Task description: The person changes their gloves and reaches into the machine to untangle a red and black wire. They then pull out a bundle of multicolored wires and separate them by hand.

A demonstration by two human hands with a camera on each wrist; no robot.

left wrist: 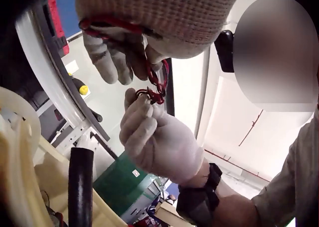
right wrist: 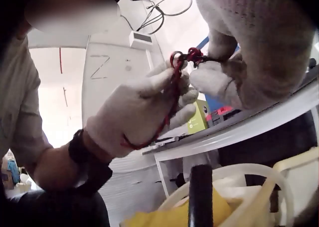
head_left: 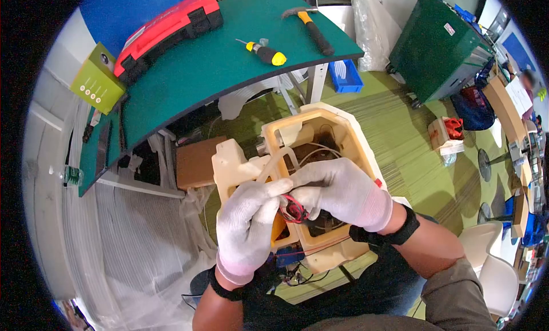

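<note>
Both hands wear white gloves and meet over a cream plastic housing (head_left: 366, 151). The left hand (head_left: 249, 225) pinches a bundle of red and black wires (head_left: 294, 210) between thumb and fingers; in the right wrist view a strand of the wires (right wrist: 174, 95) runs down across its palm. On the other side of the bundle, the right hand (head_left: 343, 194) pinches the wires with its thumb and fingertips. In the left wrist view the looped, twisted wires (left wrist: 158, 82) hang between the two hands.
A green table (head_left: 189, 74) behind the housing carries a red toolbox (head_left: 168, 31), a screwdriver (head_left: 266, 54), a hammer (head_left: 311, 32) and a green box (head_left: 98, 79). A blue bin (head_left: 346, 79) and a green cabinet (head_left: 434, 48) stand on the floor beyond.
</note>
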